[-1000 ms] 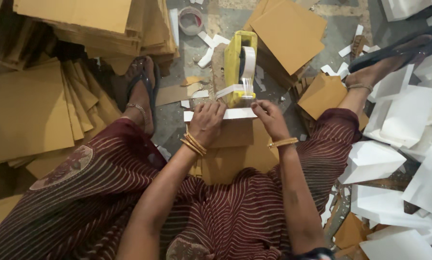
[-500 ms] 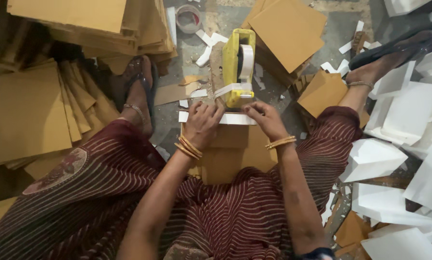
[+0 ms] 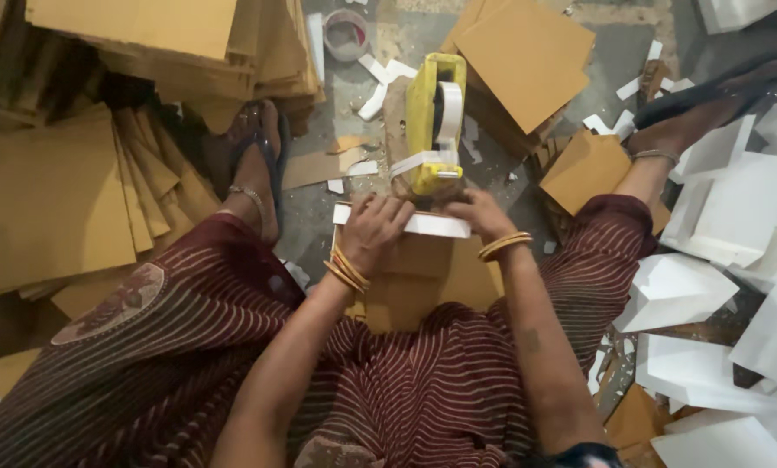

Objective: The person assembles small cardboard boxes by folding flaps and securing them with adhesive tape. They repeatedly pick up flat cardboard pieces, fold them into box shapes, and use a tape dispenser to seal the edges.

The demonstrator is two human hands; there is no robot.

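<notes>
I see both hands closed on the box (image 3: 406,260): left hand (image 3: 378,224) and right hand (image 3: 478,213) pinching its white edge, just below the dispenser (image 3: 430,126).

- The grey concrete floor (image 3: 380,35) lay gritty, littered with white paper scraps (image 3: 380,82).
- Brown cardboard sheets (image 3: 51,199) were stacked along one side.
- White folded pieces (image 3: 735,217) were heaped on the other.
- The light was dim and even.

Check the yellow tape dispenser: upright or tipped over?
Upright. The dispenser stands on its base on the floor, roll on edge, white tape strip hanging free off its front.
</notes>
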